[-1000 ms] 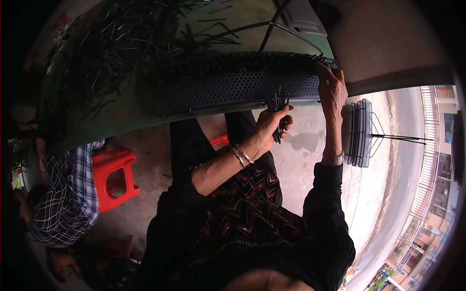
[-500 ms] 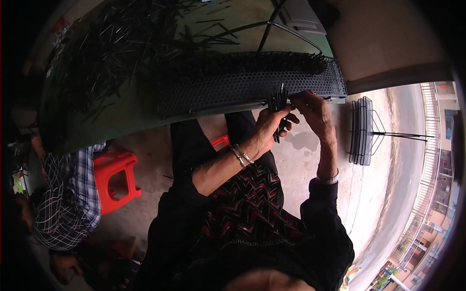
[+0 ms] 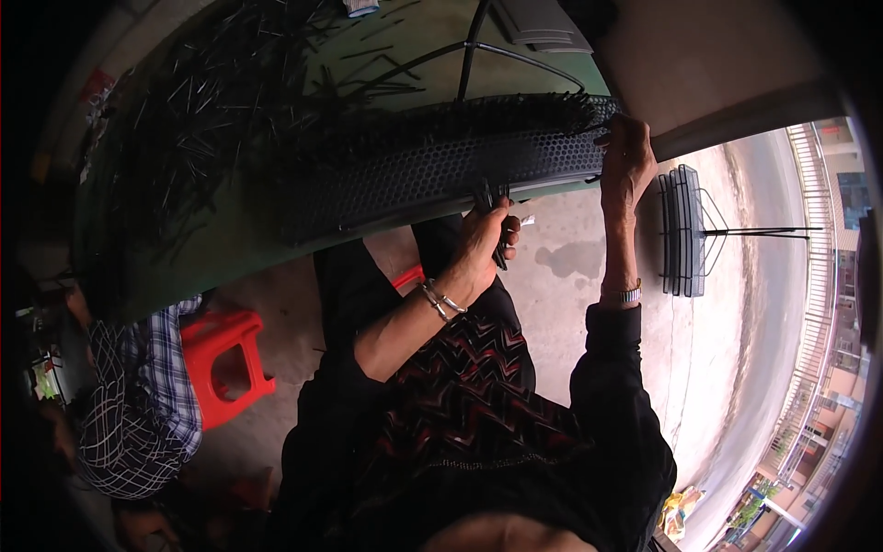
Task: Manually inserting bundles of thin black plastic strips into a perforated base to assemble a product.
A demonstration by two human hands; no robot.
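My left hand is closed round a bundle of thin black strips, just off the near edge of a long dark panel full of small holes. Black strips in a dense, bristly row stand up along the panel's far side. At the panel's right end is my right hand, fingers pinched together against the holes. Whatever its fingertips grip is too small and dark to make out.
Loose black strips lie heaped on the green table, and a black metal frame rises behind the panel. A person in a plaid sleeve sits at left beside a red stool. At right stands a black wire rack.
My right hand has moved from beside the bundle up and right to the panel's end. My left hand, still holding the bundle, has shifted slightly left. The whole view has shifted a little.
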